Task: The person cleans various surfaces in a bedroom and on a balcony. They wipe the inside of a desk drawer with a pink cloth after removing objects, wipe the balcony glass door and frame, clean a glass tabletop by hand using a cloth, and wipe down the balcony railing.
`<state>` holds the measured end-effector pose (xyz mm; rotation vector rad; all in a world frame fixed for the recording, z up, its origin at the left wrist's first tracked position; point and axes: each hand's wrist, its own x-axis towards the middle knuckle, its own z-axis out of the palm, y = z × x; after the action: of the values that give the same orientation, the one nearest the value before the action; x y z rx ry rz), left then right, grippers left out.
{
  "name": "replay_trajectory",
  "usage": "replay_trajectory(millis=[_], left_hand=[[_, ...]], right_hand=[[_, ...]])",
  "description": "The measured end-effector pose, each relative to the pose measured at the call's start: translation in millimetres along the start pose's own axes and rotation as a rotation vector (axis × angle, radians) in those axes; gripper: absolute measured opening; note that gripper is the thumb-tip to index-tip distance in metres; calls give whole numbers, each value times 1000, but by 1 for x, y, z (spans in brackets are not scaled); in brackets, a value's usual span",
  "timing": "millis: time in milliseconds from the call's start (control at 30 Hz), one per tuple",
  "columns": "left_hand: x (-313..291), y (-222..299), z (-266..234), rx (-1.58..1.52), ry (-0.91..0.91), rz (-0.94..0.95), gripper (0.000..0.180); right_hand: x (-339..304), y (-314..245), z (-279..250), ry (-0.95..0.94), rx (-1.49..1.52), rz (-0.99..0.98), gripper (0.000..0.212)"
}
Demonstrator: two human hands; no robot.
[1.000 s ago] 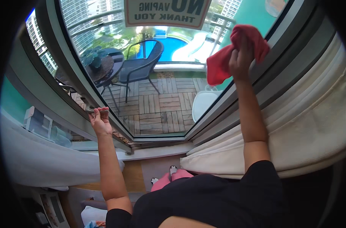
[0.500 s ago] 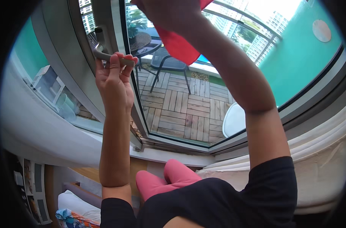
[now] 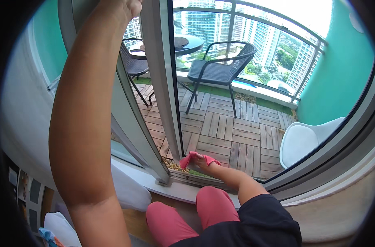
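My right hand (image 3: 201,162) reaches down to the bottom corner of the glass door panel (image 3: 236,131). Its fingers press a pinkish-red cloth (image 3: 188,159) against the lower frame. High at the upper edge, my left hand (image 3: 132,5) is only partly in view. Its visible fingers are curled, and whatever they grip is cut off by the picture's edge. The left forearm stretches up in front of the grey metal door frame (image 3: 160,78).
Beyond the glass are a dark woven armchair (image 3: 220,70), a round glass table (image 3: 191,44), a white chair (image 3: 304,140) and wooden deck tiles (image 3: 220,123). The door track (image 3: 191,178) runs before my knees. Pale curtains (image 3: 339,206) hang at the right.
My right hand has come down from high on the glass to the bottom corner with the cloth. My left hand, seen earlier on the door handle, is now at the upper edge.
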<state>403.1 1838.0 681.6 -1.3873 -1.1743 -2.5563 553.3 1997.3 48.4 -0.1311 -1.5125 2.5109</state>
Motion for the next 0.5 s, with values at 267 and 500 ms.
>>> replay_trajectory(millis=[267,500], left_hand=[[-23,4,-24,191,57,49,31],[-13,2,-20,161,38,2,43]], right_hand=[[55,-332,220,-182,-2205,-1454,18],[30,-618,330,805,-2286,-1690,29]])
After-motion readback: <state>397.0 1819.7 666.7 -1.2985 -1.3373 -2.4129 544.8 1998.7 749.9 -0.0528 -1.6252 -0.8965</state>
